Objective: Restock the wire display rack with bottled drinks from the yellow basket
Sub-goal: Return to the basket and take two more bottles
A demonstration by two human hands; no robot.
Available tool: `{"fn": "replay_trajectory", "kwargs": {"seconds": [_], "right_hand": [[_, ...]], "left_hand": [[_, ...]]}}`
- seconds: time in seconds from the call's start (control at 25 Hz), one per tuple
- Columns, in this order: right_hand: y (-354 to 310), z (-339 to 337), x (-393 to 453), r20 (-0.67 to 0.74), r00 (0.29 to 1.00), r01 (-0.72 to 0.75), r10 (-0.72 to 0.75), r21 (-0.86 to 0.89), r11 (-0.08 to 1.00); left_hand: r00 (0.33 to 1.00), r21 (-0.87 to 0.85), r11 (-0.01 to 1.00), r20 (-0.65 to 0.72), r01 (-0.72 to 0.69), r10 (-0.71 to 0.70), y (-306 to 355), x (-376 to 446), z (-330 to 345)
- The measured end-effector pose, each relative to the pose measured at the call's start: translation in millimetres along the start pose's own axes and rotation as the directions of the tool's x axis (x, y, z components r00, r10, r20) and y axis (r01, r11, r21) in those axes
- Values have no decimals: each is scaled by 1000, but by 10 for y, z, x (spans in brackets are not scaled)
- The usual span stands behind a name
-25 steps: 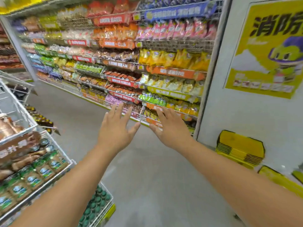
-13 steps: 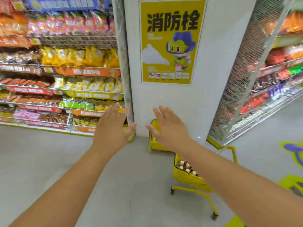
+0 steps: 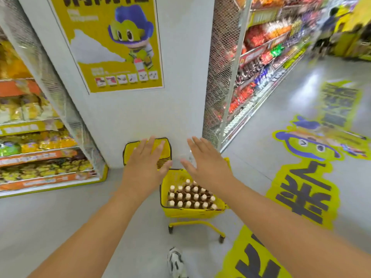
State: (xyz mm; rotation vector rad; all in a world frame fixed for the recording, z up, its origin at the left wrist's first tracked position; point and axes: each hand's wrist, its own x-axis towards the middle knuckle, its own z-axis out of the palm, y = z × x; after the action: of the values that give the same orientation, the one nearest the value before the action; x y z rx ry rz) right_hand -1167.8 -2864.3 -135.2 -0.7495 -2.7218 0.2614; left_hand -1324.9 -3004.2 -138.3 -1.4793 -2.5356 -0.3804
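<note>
Arms stretch forward side by side over the grey floor (image 3: pixel 60 217), palms down. The left hand (image 3: pixel 145 164) is released, fingers straight and spread, holding nothing; in view it overlaps a stack of yellow baskets (image 3: pixel 166 149) leaning at the foot of the white wall (image 3: pixel 180 77). The right hand (image 3: pixel 204 164) is likewise released, fingers extended, grasping nothing. Below and between the two hands stands the yellow basket (image 3: pixel 186 212) on a wheeled frame, packed with upright bottled drinks (image 3: pixel 190 196), its far rim partly hidden by the right wrist. A sneaker (image 3: pixel 176 262) shows underneath.
</note>
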Motion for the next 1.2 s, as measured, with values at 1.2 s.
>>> {"fn": "replay_trajectory", "kwargs": {"seconds": [1.2], "right_hand": [[3027,5179,1876,610,724,-496,323,134,858]], "left_hand": [[719,-170,973,695,155,7,-766,2245,5974]]}}
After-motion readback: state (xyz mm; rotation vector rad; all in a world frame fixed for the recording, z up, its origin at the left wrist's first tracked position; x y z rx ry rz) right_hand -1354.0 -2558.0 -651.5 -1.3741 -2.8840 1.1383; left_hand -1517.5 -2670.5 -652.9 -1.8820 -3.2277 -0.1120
